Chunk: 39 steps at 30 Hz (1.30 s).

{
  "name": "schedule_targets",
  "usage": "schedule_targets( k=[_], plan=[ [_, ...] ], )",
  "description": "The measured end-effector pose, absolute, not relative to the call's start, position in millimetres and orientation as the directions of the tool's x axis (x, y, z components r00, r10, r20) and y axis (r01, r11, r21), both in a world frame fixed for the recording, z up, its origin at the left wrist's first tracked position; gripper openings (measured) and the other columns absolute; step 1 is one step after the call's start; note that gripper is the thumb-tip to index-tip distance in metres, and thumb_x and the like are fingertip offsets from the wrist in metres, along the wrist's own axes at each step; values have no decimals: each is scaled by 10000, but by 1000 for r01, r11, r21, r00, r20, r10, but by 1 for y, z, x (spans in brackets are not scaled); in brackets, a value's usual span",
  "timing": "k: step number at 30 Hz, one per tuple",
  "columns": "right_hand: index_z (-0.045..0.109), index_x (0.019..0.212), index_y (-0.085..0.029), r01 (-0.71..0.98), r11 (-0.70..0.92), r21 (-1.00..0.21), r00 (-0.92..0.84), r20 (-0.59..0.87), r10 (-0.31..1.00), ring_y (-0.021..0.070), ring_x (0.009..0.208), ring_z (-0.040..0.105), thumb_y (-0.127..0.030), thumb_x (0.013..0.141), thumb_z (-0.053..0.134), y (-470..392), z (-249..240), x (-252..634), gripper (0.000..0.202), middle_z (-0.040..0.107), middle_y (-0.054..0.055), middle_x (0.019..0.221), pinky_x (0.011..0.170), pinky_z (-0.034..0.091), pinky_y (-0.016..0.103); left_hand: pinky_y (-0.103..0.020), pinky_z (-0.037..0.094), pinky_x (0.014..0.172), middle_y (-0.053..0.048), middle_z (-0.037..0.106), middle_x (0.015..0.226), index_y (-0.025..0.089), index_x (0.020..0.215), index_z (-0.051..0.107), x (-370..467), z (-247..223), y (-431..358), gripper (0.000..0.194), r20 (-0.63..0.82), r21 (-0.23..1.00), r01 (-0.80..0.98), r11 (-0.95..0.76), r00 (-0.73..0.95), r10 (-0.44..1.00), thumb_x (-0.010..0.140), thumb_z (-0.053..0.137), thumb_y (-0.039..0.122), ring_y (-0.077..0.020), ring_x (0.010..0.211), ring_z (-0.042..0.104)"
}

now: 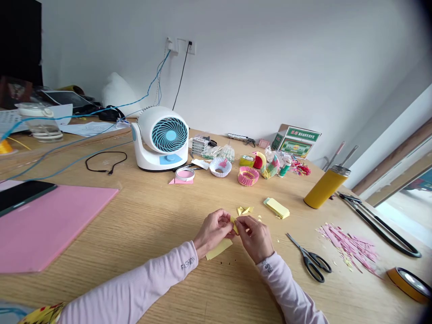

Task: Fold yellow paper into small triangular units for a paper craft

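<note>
Near the middle of the table, both of my hands pinch one small piece of yellow paper (234,224). My left hand (216,230) is closed on its left side and my right hand (254,235) on its right; the fingers cover most of the piece. A flat yellow paper strip (219,249) lies on the wood just below my left hand. Beyond my fingertips are a few folded yellow paper pieces (245,210). To the right sits a stack of yellow paper slips (277,208), and black-handled scissors (311,260) lie beside my right forearm.
Pink paper scraps (351,245), a tape roll (410,284) and a yellow tumbler (326,186) stand or lie at right. A white fan (162,139) and folded-paper rings (248,176) are farther back. Pink sheets (67,225) with a phone (25,197) cover the left.
</note>
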State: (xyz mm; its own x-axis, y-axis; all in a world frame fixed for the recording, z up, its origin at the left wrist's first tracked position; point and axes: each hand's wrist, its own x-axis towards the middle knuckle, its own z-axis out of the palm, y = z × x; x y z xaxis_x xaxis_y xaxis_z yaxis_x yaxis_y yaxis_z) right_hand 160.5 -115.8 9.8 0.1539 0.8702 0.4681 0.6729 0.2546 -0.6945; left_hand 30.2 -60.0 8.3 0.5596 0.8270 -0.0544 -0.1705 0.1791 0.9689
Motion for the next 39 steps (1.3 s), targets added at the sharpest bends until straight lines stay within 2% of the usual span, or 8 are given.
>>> schedule_targets(
  k=[2,5,8,22,27,31,35,39],
  plan=[
    [648,703,-202,618,229,-752,172,413,894,146,527,536,-411,831,499,-114,9,162,287,595,39,611,431,432,225,-292,547,600,20,577,686,158,752,498,30,10,-60,196,-59,965,-179,190,559,827,658,662,208,-126,599,628],
    [641,832,-164,351,154,-924,231,245,942,147,521,560,-521,818,482,-111,5,167,392,578,37,625,359,407,199,-311,550,603,3,600,678,155,745,500,29,13,-60,192,-61,961,-188,201,568,821,660,662,217,-150,639,638],
    [615,833,-144,137,69,-988,214,98,972,147,542,574,-560,746,568,-110,4,170,427,569,24,629,341,390,177,-318,552,607,8,593,703,159,762,496,29,14,-60,229,-59,955,-208,213,568,821,641,680,222,-153,654,641],
    [639,804,-141,-28,-8,-1000,125,-12,992,194,637,652,-479,656,708,-114,8,170,376,665,62,695,408,489,213,-305,554,617,-26,641,757,164,783,530,27,9,-60,142,87,988,-153,4,581,809,709,610,256,-170,668,661],
    [630,797,-145,62,16,-998,97,22,995,202,629,666,-456,650,715,-112,4,173,354,689,64,666,382,477,205,-271,541,602,-27,643,774,174,810,553,27,3,-58,119,135,991,-95,-98,567,812,726,583,252,-173,708,657],
    [608,852,-170,298,87,-951,185,147,972,230,611,669,-432,719,644,-113,2,174,296,683,64,661,346,448,234,-232,511,617,-41,656,772,170,844,576,27,-3,-57,133,175,983,-59,-172,563,807,721,591,218,-162,725,646],
    [551,947,-223,601,261,-756,112,403,909,187,584,660,-246,804,524,-116,3,175,147,679,8,666,544,504,299,-253,513,657,-60,671,804,161,859,582,25,2,-57,175,128,992,-75,-104,609,783,750,594,298,-174,747,659],
    [514,979,-231,770,278,-574,17,454,891,181,643,656,-167,810,468,-120,6,176,186,695,20,750,504,453,249,-293,529,687,-65,676,793,150,775,585,24,8,-55,273,52,996,-88,5,634,772,766,569,422,-197,748,676]
  ],
)
